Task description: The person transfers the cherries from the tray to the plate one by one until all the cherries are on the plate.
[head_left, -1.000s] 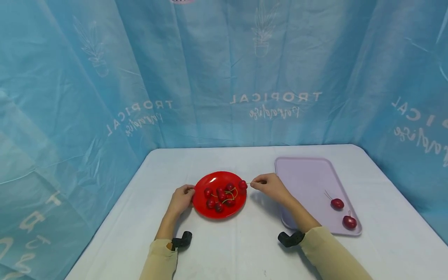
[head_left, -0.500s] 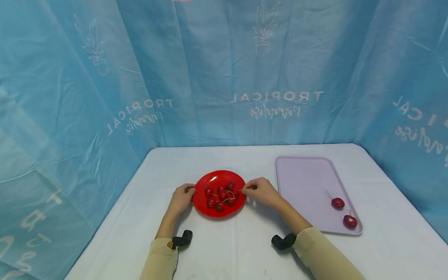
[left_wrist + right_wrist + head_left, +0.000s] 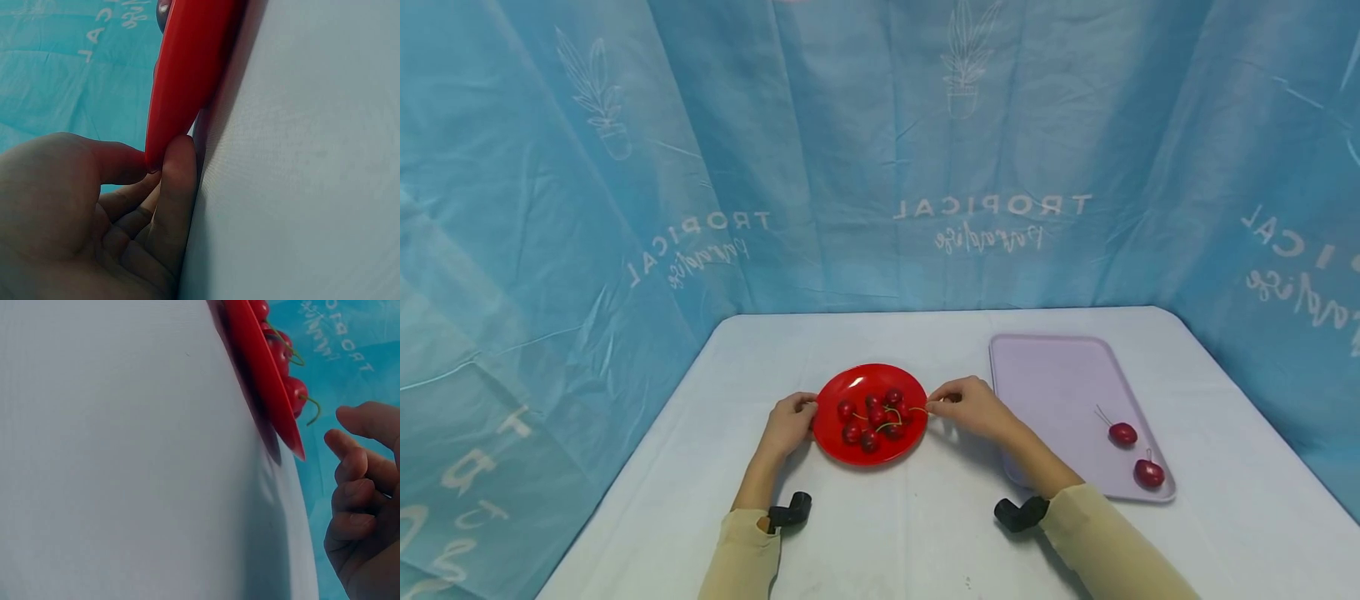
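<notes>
A red plate (image 3: 872, 377) rests on the white table, bearing several dark red cherries (image 3: 869, 440) with green stems. At its left edge my left hand (image 3: 787, 427) pinches the rim; in the left wrist view the thumb lies on top and the fingers are underneath. My right hand (image 3: 976, 408) hovers just off the plate's right rim. Thumb and forefinger stand apart in the right wrist view, with nothing between them and the other fingers loosely bent. The cherry nearest that hand (image 3: 295, 394) lies inside the rim, its curved stem pointing towards the fingertips.
To the right lies a pale purple tray (image 3: 1052, 375), partly behind the right forearm. Two cherries with stems, one (image 3: 1122, 434) farther back and one (image 3: 1148, 473) nearer, lie on its right side. A blue printed curtain (image 3: 850, 167) surrounds the table.
My right hand brought a cherry by its stem leftward onto the plate, let go, and drew back slightly right. The left hand kept its hold on the rim.
</notes>
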Demonstrator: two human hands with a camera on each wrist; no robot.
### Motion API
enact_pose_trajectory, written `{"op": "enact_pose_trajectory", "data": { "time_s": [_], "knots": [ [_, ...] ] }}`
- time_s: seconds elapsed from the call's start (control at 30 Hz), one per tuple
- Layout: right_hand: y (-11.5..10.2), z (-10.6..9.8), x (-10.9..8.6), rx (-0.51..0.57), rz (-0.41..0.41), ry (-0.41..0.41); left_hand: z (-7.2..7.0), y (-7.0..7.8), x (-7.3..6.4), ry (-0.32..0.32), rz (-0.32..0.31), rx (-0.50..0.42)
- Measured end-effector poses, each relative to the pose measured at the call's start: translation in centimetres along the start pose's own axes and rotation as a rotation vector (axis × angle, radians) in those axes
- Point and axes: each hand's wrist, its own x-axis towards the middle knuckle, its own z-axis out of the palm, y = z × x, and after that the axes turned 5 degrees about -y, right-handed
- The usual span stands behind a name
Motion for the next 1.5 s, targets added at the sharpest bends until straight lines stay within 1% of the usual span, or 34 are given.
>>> {"op": "enact_pose_trajectory", "data": {
  "time_s": [0.17,0.33,0.67,1.03,1.23,1.5],
  "knots": [
    [-0.2,-0.8,-0.3,-0.026,-0.011,0.005,-0.1,0.2,0.0,0.002,0.007,-0.002],
    [0.0,-1.2,-0.6,-0.016,-0.014,0.007,0.0,0.2,0.1,0.003,0.007,-0.003],
    [0.7,-2.4,-1.0,-0.041,0.001,0.028,-0.1,0.4,0.2,0.003,0.002,0.003],
    [1.3,-3.5,-2.0,-0.043,0.024,0.017,0.0,0.5,0.0,0.003,0.000,0.000],
    [1.7,-4.0,-2.4,-0.043,0.019,0.021,0.1,0.2,-0.2,0.001,-0.009,-0.010],
    [2.3,-5.0,-3.2,-0.043,0.046,0.042,0.0,0.1,-0.3,0.002,0.003,-0.010]
  ]
}}
